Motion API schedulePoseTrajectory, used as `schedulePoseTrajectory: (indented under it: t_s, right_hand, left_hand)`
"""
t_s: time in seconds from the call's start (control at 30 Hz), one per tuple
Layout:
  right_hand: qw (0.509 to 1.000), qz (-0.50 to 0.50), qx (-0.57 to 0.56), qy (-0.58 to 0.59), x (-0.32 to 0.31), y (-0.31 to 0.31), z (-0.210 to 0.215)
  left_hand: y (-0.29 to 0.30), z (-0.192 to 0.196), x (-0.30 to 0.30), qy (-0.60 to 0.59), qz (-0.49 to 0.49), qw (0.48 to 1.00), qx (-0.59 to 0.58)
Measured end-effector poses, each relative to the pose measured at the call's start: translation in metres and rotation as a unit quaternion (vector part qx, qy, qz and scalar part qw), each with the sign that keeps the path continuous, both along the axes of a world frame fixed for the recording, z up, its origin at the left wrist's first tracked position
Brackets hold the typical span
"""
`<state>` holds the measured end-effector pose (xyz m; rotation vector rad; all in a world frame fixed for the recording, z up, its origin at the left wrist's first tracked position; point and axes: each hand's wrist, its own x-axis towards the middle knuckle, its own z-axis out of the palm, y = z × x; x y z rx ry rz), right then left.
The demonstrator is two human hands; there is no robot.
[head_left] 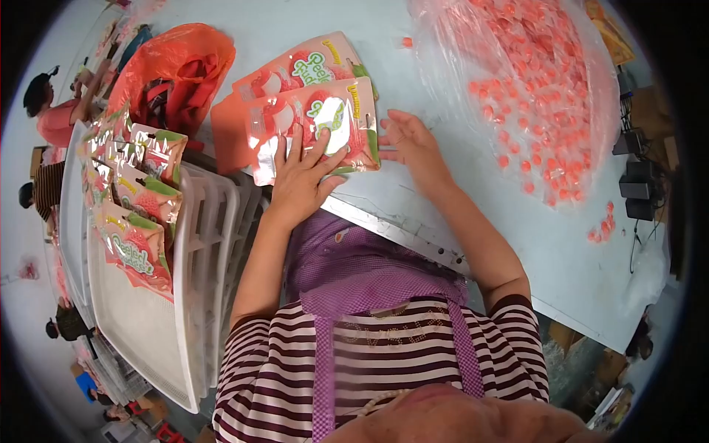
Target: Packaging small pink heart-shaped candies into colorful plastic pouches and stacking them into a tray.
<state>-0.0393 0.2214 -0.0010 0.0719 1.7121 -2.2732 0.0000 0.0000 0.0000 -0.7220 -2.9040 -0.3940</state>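
On the pale table two pink candy pouches overlap, the front pouch (273,125) lying partly over the back pouch (332,52). My left hand (299,181) rests flat on the front pouch with its fingers spread. Just past that pouch's right edge is my right hand (415,151), its fingers apart and nothing seen in them. Whether its fingertips touch the edge I cannot tell. An orange-red flat piece (227,133) shows at the left of the pouches, partly under them.
A large clear bag (546,96) of wrapped red candies lies at the right, with a few loose candies (604,227) nearby. At the left, several pouches (133,247) lie on stacked white trays (140,332). A red plastic bag (181,70) stands behind them. Other people work farther left.
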Motion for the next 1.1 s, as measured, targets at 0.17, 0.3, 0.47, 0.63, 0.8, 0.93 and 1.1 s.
schedulePoseTrajectory:
  t_s: [0.17,0.3,0.47,0.63,0.8,0.93,1.1]
  right_hand:
    - [0.992,0.059,0.112,-0.003,-0.003,-0.003,0.006]
    - [0.99,0.044,0.136,-0.016,-0.001,-0.003,0.003]
    - [0.989,0.078,0.105,-0.07,-0.004,0.003,0.01]
    - [0.994,0.039,0.083,0.055,0.003,-0.007,-0.003]
    - [0.991,0.075,0.079,0.082,0.011,-0.006,0.006]
    - [0.986,0.124,0.042,0.104,0.004,0.002,0.008]
    - [0.984,0.108,0.092,0.107,0.008,-0.004,0.01]
  left_hand:
    - [0.0,0.002,-0.004,0.007,-0.014,1.0,0.024]
    - [0.007,0.002,0.0,-0.041,-0.005,0.991,0.126]
    - [0.011,0.001,-0.001,-0.062,0.023,0.973,0.22]
    - [0.04,0.014,0.005,-0.024,0.058,0.959,0.277]
    - [0.058,0.017,0.008,-0.111,0.1,0.89,0.43]
    - [0.041,0.01,0.007,-0.235,0.103,0.799,0.544]
    - [0.056,0.03,0.013,-0.213,0.106,0.819,0.522]
